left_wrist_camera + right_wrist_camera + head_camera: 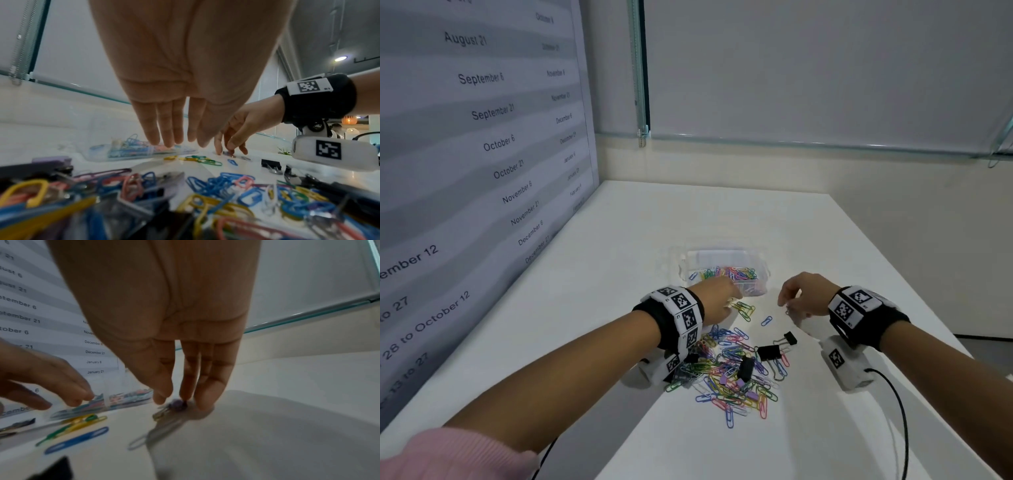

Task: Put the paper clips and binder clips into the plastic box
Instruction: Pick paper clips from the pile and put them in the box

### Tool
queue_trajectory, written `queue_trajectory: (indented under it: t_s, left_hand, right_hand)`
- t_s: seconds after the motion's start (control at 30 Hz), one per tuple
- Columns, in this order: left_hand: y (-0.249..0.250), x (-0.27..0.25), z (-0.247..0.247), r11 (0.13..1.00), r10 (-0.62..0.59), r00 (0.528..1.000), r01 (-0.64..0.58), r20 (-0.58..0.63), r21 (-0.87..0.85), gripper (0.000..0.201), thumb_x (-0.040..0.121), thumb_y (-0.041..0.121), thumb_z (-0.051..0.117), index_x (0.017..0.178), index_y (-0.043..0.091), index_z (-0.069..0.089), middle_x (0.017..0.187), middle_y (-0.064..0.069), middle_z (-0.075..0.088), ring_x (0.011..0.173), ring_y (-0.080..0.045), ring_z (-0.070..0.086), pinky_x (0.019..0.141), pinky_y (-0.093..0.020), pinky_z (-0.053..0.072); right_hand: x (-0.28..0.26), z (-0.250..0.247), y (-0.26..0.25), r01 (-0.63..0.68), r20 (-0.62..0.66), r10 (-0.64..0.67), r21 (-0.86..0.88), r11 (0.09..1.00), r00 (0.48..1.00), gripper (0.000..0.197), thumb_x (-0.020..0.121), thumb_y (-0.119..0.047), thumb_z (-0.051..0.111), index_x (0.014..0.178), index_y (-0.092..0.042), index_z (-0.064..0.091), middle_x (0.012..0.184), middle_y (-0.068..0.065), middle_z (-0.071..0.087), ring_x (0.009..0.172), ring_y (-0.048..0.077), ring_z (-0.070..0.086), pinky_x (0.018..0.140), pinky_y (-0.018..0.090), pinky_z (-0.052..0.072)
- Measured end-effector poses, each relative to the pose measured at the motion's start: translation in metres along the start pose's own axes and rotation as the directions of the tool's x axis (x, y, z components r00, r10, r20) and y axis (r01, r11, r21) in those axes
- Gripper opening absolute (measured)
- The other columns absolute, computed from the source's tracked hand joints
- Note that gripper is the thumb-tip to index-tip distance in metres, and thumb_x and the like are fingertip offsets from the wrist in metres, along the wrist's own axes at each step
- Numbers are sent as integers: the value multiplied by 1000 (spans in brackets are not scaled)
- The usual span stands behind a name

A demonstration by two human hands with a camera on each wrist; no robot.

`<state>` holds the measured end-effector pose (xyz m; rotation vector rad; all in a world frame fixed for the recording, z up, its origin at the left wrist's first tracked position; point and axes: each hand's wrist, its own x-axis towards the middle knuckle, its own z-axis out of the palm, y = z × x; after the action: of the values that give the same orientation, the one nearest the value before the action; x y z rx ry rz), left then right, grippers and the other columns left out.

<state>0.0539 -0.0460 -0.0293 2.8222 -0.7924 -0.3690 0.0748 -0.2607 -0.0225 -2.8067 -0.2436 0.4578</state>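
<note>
A clear plastic box [685, 270] holding coloured paper clips stands mid-table. My left hand [734, 294] hovers at its near edge with straight fingers [168, 139] and nothing in it. To the right, my right hand [786, 305] points down at the table, and its fingertips [205, 402] pinch a small purple binder clip [176, 404]. A loose pile of coloured paper clips [732, 370] lies nearer me, with black binder clips [768, 352] among it. A few yellow and green clips [744, 310] and a single blue clip [766, 321] lie between the hands.
A wall poster [482, 137] printed with dates runs along the table's left side. The white table [825, 240] ends at an edge on the right. Black cables [900, 421] trail from the wrist cameras toward me.
</note>
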Motion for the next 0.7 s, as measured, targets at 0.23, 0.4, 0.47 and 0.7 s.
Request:
queue_trajectory:
  t_s: [0.23,0.4,0.47,0.7]
  left_hand:
    - [4,-3,5,994,31,997,-38,67,104,45,91,6,47,137,8,45,142,-14,38,130,-29,41,108,-37,36]
    - [6,-9,5,989,59,991,-74,119,128,43,89,6,53,132,10,51,139,-14,42,127,-30,42,104,-37,37]
    - [6,-13,0,992,89,989,-99,122,81,38,90,7,51,128,10,57,128,-14,56,119,-31,50,96,-33,42]
    - [2,-31,-12,1000,0,991,2,132,-12,58,77,24,75,129,11,54,130,-8,54,118,-24,53,88,-26,41]
  right_hand:
    - [-7,2,-26,196,-63,-200,-71,978,978,17,84,-19,65,101,-19,69,106,0,67,76,11,56,60,13,38]
    - [-5,13,-46,199,1,-201,-126,972,980,40,78,-9,68,116,-18,63,117,-1,65,89,13,60,76,17,38]
    - [-5,14,-52,211,31,-209,-137,968,977,45,76,-7,69,119,-18,61,121,0,62,94,14,60,76,17,38]
    - [-15,25,-66,309,150,-302,-27,951,941,35,81,-6,62,113,-16,66,100,0,64,83,10,56,76,20,42]
